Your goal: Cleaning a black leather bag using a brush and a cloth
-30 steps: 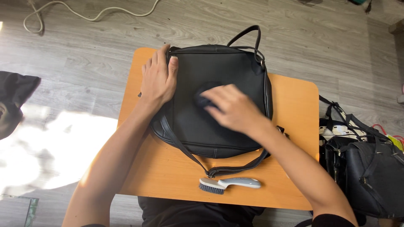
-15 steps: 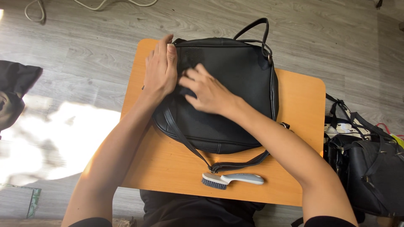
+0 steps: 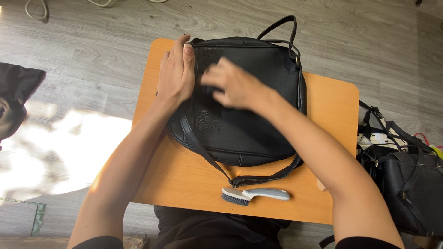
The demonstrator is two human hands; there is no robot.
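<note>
Black leather handbag [image 3: 249, 124], flat on orange table [image 3: 332, 138].

A black leather handbag [image 3: 244, 124] is laid flat on its side, its two handles pointed toward one o'clock and its long strap looped out toward six o'clock. A small dark cloth [image 3: 208, 89] is pressed against its upper panel.

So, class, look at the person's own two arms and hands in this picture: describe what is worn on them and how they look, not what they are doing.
Both the left hand and the right hand are bare: no gloves, and no rings, watch or bracelet that can be made out. The right hand is blurred. The forearms are uncovered as well. Black sleeve edges show only at the bottom of the picture, near the upper arms.
</note>
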